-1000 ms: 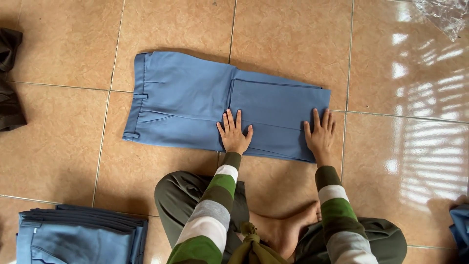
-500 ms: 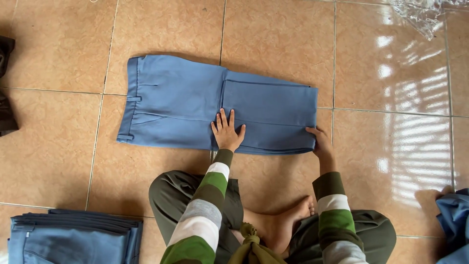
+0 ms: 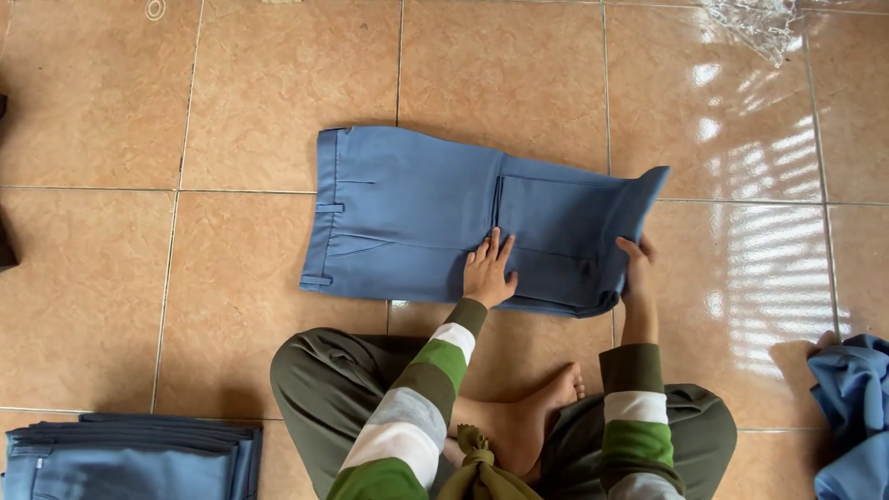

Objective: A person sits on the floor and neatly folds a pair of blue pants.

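Blue cloth, a pair of folded trousers (image 3: 417,218), lies flat on the tan tiled floor (image 3: 231,93) in front of my crossed legs, waistband to the left and the doubled legs running right. My left hand (image 3: 488,270) is spread open and pressed palm-down on the fabric near the middle, just by the edge of the upper layer; I judge it sits there to pin the cloth so the lower layers do not slide. My right hand (image 3: 637,268) grips the right end of the trousers, fingers curled over the edge, and that end stands lifted off the floor with its corner pointing up, which reads to me as the free end being raised against the pinned middle. At the lower left a stack of folded blue trousers (image 3: 130,458) rests squarely on the floor, well apart, and a loose heap of blue cloth (image 3: 852,412) sits at the right edge.
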